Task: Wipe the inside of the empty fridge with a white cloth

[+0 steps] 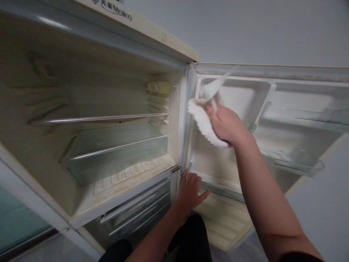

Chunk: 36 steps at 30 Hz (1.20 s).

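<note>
1. Right hand (225, 125): raised against the inner face of the open fridge door (272, 120), near the hinge side. Grip pressed together around a white cloth (205, 118), thumb on top.
2. White cloth: bunched in the right hand, one corner sticking up, its ribbed lower edge lying against the door lining just beside the door seal.
3. Left hand (191, 191): fingers spread flat, holding nothing, resting on the lower edge of the door where it meets the cabinet.
4. Fridge compartment (89, 120): open, yellowed walls, two glass shelves (114, 145) one above the other, a lamp housing (159, 87) on the right wall.
5. Door rack (294, 162): clear plastic, mounted on the door right of the right hand.
6. Lower drawers (133, 211): closed, below the compartment.
</note>
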Motion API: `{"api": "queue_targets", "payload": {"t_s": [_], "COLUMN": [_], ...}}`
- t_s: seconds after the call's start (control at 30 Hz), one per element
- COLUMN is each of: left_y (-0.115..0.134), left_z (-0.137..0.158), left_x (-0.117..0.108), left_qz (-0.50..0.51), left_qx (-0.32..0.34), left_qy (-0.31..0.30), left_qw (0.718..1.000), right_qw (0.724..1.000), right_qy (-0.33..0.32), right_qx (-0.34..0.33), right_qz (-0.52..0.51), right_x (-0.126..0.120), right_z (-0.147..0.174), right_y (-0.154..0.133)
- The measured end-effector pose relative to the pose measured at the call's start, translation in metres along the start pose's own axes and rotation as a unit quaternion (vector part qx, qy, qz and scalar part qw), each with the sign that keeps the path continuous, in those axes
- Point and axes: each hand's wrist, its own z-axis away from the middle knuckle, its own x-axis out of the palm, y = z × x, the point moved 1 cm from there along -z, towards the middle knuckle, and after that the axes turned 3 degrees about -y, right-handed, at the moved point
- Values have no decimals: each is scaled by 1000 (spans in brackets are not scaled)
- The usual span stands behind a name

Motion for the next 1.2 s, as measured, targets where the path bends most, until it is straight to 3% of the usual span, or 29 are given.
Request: {"api": "queue_targets", "payload": {"t_s": [0.13, 0.33, 0.5, 0.7, 0.87, 1.2], "left_y": [-1, -2, -3, -2, 0, -2], "left_z": [0, 0, 0, 1, 0, 0], "left_x": [-1, -5, -4, -2, -3, 0], "left_qz": [21, 20, 12, 26, 22, 25], "left_qx": [-9, -4, 2, 8, 2, -5], "left_qy": [21, 14, 15, 17, 21, 29], "left_qw": [1000, 1000, 1000, 999, 1000, 999], "right_qw": [988, 981, 980, 975, 971, 979], "right_qy": [-142, -177, -173, -200, -184, -152], "right_qx": [-36, -75, -89, -1, 37, -67], "right_qz": [52, 36, 40, 96, 148, 120], "right_x": [-2, -2, -16, -37, -34, -10], "right_z": [-22, -24, -11, 13, 16, -12], "right_y": [-20, -12, 13, 28, 21, -6]}}
